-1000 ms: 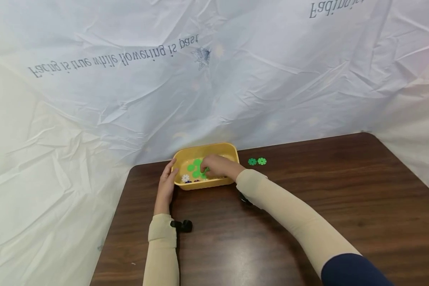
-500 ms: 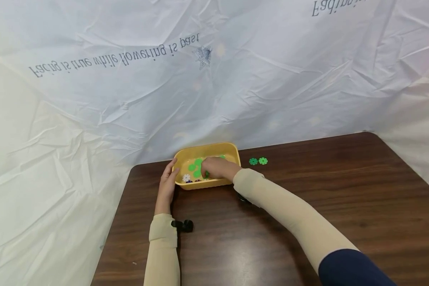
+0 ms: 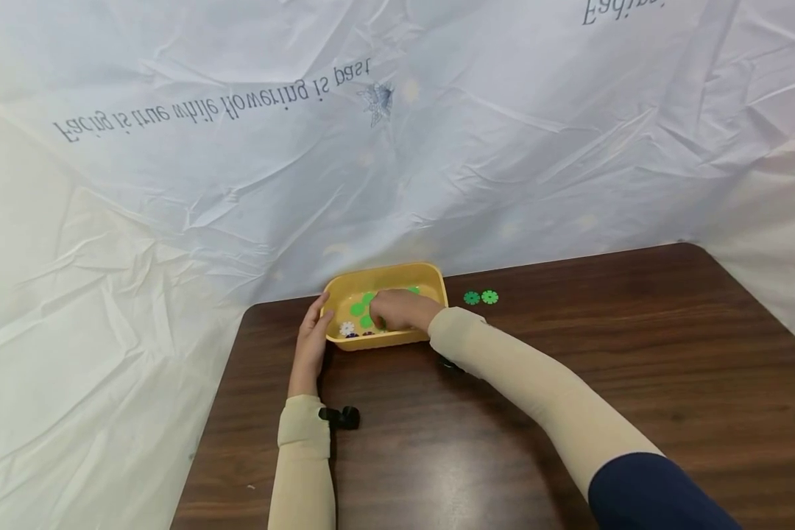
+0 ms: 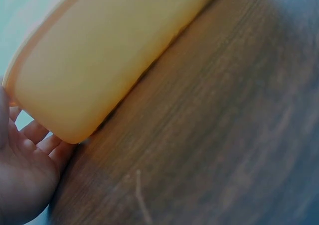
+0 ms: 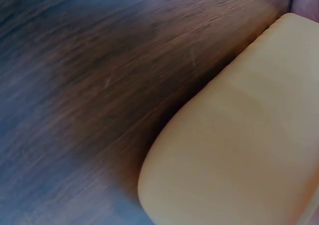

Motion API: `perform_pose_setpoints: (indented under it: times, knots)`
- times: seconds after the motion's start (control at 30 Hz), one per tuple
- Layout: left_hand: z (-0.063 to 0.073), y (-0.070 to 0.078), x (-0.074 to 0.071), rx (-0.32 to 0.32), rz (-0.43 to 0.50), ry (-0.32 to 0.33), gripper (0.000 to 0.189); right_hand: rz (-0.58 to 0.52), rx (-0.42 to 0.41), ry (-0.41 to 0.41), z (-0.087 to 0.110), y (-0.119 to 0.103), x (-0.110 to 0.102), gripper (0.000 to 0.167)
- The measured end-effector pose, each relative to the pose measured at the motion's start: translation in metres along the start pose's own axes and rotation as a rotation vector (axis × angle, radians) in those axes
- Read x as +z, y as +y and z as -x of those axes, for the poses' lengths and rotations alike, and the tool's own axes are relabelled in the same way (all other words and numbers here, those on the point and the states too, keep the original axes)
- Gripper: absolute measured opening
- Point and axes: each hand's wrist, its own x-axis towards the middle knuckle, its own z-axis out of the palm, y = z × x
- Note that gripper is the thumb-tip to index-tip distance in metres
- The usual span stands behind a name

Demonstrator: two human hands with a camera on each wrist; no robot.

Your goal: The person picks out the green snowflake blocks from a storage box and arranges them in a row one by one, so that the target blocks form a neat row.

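1) The left hand (image 3: 312, 338) grips the basket's left end, thumb at the rim and fingers spread along the outer wall
2) The right hand (image 3: 404, 309) reaches down into the basket with bent fingers; their tips are hidden, so whether it holds a disc I cannot tell
3) The yellow plastic basket (image 3: 380, 278) sits upright at the table's back edge, near the back left corner
4) Inside, light-green discs (image 3: 358, 309) lie left of the right hand, a white flower-shaped disc (image 3: 347, 328) rests near the front left corner, and a dark blue disc (image 3: 352, 336) shows partly over the front rim
5) Just beyond the basket's right end, near the table's back edge, a dark-green notched disc (image 3: 471, 297) lies beside a light-green notched disc (image 3: 489, 297)
6) Cream sleeves (image 3: 536, 383) cover both forearms, with a black wrist camera (image 3: 341, 417) at the left wrist
7) The brown wood-grain table (image 3: 503, 434) meets a creased white sheet (image 3: 470, 162) behind its back edge, printed with inverted lettering (image 3: 232, 103)
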Motion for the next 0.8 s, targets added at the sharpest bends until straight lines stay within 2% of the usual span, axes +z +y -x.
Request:
perform_pose_setpoints:
  times: [0.27, 0.4, 0.63, 0.8]
  knots:
    - [0.0, 0.002, -0.001, -0.028, -0.001, -0.007, 0.053, 0.057, -0.005, -0.02, -0.003, 0.004, -0.001, 0.013]
    - [0.0, 0.007, -0.001, -0.044, 0.022, -0.013, 0.053, 0.059, -0.031, -0.012, 0.0, 0.003, -0.008, 0.02]
    - [0.015, 0.036, 0.005, -0.056, 0.003, -0.035, 0.054, 0.069, -0.037, -0.054, 0.015, 0.005, -0.023, 0.024]
    - [0.009, 0.021, 0.003, -0.035, 0.018, -0.017, 0.053, 0.081, -0.052, -0.055, 0.029, 0.01, -0.037, 0.023]
